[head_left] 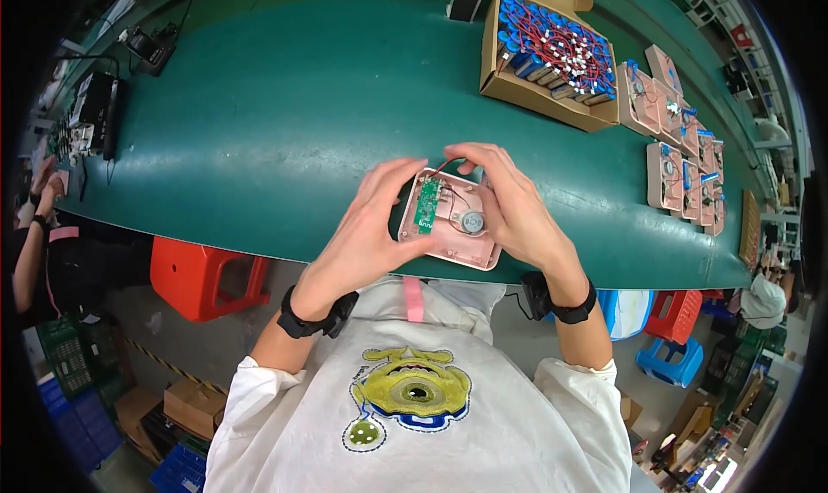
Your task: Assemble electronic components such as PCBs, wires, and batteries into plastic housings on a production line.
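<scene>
A pink plastic housing (454, 250) lies open side up near the table's front edge, between my hands. Inside it are a green circuit board (427, 206) along the left and a round silver speaker-like part (472, 222) at the right. My left hand (362, 234) grips the housing's left side, thumb along the near edge and fingers at the far left corner. My right hand (514, 204) is curled at the right side, its fingertips at a red wire (442, 163) that arches over the far rim. The right palm hides whatever lies beneath it.
The green table (285, 122) carries a cardboard box (552, 105) of blue batteries with red wires at the far right. Several pink housings (664, 178) with parts inside stand beyond it. Black equipment (95, 113) sits at the left, near another person's hand (43, 175). Red stool (203, 277) below.
</scene>
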A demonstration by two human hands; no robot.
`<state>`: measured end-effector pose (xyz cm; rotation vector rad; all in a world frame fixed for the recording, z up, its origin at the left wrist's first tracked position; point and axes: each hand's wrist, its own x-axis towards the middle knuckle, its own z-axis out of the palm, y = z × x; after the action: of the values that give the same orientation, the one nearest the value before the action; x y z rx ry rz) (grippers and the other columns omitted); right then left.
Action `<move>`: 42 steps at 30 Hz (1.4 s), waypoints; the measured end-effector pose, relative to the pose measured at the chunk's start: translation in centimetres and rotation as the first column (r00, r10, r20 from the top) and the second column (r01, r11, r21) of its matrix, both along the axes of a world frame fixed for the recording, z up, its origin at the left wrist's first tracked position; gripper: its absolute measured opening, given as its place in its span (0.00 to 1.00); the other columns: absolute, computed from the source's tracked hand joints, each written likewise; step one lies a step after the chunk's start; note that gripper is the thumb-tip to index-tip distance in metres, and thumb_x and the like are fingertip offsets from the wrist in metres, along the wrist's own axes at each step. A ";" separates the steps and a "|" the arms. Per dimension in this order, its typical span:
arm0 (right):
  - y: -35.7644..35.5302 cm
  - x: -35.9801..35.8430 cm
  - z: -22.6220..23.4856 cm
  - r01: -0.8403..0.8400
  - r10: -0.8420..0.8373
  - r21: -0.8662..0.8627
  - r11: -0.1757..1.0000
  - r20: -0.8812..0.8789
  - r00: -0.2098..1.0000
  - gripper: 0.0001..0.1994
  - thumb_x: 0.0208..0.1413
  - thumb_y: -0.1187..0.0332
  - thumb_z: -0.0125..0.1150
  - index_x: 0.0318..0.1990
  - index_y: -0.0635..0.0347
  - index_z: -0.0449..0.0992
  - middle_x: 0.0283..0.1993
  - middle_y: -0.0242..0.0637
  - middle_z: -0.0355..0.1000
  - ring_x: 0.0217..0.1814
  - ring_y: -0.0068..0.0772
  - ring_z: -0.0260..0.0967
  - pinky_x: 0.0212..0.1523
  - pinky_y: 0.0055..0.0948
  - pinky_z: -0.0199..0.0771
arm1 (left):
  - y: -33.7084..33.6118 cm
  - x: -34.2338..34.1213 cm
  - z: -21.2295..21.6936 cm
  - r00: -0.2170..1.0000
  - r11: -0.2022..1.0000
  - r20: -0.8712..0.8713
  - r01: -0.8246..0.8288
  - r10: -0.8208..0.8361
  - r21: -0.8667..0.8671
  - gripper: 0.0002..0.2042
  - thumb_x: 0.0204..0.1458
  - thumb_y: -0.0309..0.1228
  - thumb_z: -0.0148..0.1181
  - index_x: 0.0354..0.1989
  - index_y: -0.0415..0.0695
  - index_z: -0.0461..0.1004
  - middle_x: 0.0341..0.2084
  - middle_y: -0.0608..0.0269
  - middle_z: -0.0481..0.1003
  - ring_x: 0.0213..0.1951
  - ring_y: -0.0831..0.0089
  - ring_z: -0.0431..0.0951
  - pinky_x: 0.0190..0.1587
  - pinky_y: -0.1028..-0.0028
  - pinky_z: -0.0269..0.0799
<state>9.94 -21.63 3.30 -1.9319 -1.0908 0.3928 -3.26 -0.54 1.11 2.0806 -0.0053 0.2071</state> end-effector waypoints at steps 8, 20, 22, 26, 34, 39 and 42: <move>0.3 0.3 1.0 -0.099 0.105 -0.038 0.994 0.235 0.966 0.32 0.50 0.86 0.60 0.66 0.59 0.74 0.75 0.46 0.67 0.78 0.55 0.62 0.73 0.54 0.70 | 1.5 1.5 -0.6 0.956 0.963 -0.109 0.269 -0.271 -0.034 0.69 0.36 0.33 0.88 0.86 0.47 0.41 0.75 0.48 0.65 0.74 0.46 0.67 0.77 0.56 0.65; 1.4 -0.6 0.2 -0.051 0.249 -0.286 0.957 0.717 0.651 0.15 0.46 0.72 0.72 0.44 0.59 0.83 0.59 0.38 0.75 0.65 0.43 0.71 0.63 0.53 0.71 | 4.6 6.6 -0.1 0.758 0.787 -0.215 0.591 -0.616 -0.176 0.71 0.34 0.25 0.82 0.87 0.45 0.35 0.76 0.44 0.64 0.74 0.50 0.69 0.75 0.59 0.67; 1.4 -0.3 -0.3 -0.082 0.273 -0.289 0.954 0.720 0.638 0.15 0.46 0.71 0.72 0.44 0.58 0.83 0.58 0.37 0.75 0.63 0.42 0.71 0.62 0.52 0.71 | 4.9 6.9 -0.7 0.745 0.772 -0.203 0.611 -0.636 -0.176 0.71 0.34 0.25 0.82 0.87 0.46 0.35 0.76 0.44 0.64 0.73 0.49 0.69 0.75 0.59 0.68; 1.1 -0.1 -1.0 -0.143 0.311 -0.282 0.949 0.749 0.585 0.17 0.45 0.69 0.71 0.45 0.59 0.84 0.53 0.35 0.77 0.60 0.39 0.73 0.60 0.52 0.71 | 5.1 7.3 -2.1 0.716 0.729 -0.140 0.664 -0.684 -0.165 0.69 0.36 0.23 0.80 0.87 0.49 0.36 0.76 0.46 0.64 0.73 0.50 0.70 0.74 0.59 0.69; 1.3 -1.0 0.0 -0.140 0.349 -0.332 0.933 0.735 0.582 0.21 0.40 0.67 0.74 0.46 0.60 0.84 0.48 0.35 0.77 0.56 0.39 0.73 0.57 0.48 0.71 | 5.6 8.7 -1.7 0.635 0.650 -0.142 0.734 -0.760 -0.197 0.65 0.40 0.21 0.76 0.87 0.51 0.39 0.77 0.49 0.65 0.72 0.50 0.72 0.71 0.59 0.71; 2.1 -1.9 0.6 -0.105 0.335 -0.353 0.930 0.692 0.639 0.23 0.38 0.70 0.75 0.48 0.60 0.85 0.44 0.35 0.75 0.51 0.41 0.74 0.55 0.47 0.72 | 6.1 7.4 -1.7 0.704 0.712 -0.138 0.701 -0.696 -0.017 0.59 0.43 0.26 0.77 0.85 0.45 0.47 0.72 0.44 0.69 0.63 0.49 0.79 0.63 0.58 0.76; 1.7 -2.1 0.2 -0.071 0.284 -0.319 0.945 0.693 0.662 0.23 0.38 0.71 0.74 0.48 0.60 0.85 0.43 0.35 0.75 0.49 0.41 0.74 0.54 0.45 0.73 | 5.7 3.0 1.1 0.907 0.901 -0.110 0.417 -0.406 0.115 0.53 0.47 0.28 0.79 0.82 0.45 0.53 0.66 0.44 0.74 0.60 0.51 0.81 0.58 0.58 0.80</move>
<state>7.82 -19.91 3.46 -2.2989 -1.8414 -0.1968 -0.25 5.14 2.21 2.1676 -0.4179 -0.1449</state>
